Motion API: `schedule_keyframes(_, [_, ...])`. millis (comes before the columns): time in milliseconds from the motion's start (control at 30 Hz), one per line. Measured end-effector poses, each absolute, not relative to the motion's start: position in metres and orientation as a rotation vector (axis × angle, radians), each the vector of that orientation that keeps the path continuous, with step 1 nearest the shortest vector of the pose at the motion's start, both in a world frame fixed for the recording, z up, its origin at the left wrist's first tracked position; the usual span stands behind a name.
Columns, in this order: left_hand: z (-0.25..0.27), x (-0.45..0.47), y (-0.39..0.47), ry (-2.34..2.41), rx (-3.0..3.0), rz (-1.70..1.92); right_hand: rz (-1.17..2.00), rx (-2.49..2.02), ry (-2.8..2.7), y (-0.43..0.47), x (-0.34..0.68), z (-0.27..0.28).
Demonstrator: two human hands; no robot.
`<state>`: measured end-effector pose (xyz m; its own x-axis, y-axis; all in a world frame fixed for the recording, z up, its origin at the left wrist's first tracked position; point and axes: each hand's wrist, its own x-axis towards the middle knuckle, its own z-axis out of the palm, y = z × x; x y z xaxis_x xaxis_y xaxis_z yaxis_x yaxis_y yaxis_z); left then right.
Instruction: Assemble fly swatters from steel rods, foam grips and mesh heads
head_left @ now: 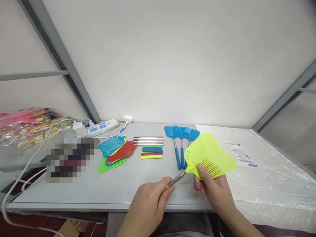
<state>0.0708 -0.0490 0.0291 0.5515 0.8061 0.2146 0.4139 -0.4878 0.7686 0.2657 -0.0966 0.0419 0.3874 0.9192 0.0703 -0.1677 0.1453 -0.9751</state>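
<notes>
Left grip (151,200) clasps the metal rod (178,178) by its near end; right grip (215,188) pinches the yellow mesh head (209,152) above the surface (98,191).

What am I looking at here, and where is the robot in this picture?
There is no robot: these are a person's two bare hands, seen by a camera worn on that person's head, looking forward and down. The right hand holds a yellow mesh swatter head. The left hand grips the other end of the metal rod joined to it. On the grey table lie loose swatter heads, metal rods, coloured grips and three blue swatters. A power strip sits at the back left; white wrapping lies on the right. One patch on the left is pixelated, so I cannot tell what it is.
</notes>
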Motion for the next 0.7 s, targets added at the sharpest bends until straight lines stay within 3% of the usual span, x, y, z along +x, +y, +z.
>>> schedule_keyframes(267, [0.061,0.048,-0.069,1.145,2.34,0.325,1.193,-1.237,-1.076,-0.109,0.244,0.024])
schedule_keyframes(700, [0.057,0.056,-0.096,0.927,2.232,0.366,1.121,-1.28,-1.27,-0.131,0.23,0.025])
